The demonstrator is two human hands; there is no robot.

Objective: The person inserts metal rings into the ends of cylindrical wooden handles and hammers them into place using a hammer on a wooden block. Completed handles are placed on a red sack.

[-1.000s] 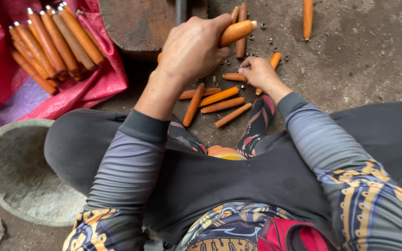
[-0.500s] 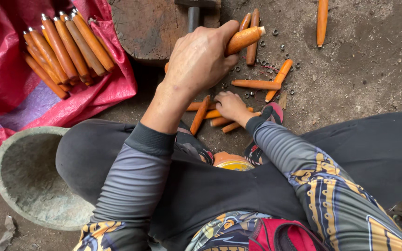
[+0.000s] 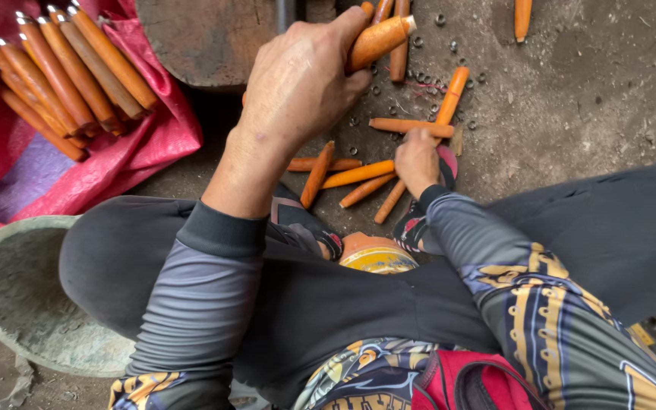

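Observation:
My left hand (image 3: 298,83) is closed around a short orange wooden handle (image 3: 380,36) and holds it tilted just in front of a dark wooden block (image 3: 206,38). My right hand (image 3: 417,158) is low on the ground among several loose orange handles (image 3: 354,175). Its fingers are curled over one handle that lies crosswise (image 3: 389,125). I sit with my knees apart, both in dark trousers, and a sandalled foot (image 3: 309,220) is below the loose handles.
A bundle of longer orange handles with metal tips (image 3: 62,72) lies on a red sack (image 3: 142,156) at the upper left. A grey stone bowl (image 3: 24,296) sits at the lower left. Small metal rings (image 3: 419,76) dot the dirt floor. One handle (image 3: 523,19) lies apart at the top right.
My right hand dipped toward the loose handles near my foot, then shifted right onto the crosswise handle. My left hand has kept its handle in the same place by the block.

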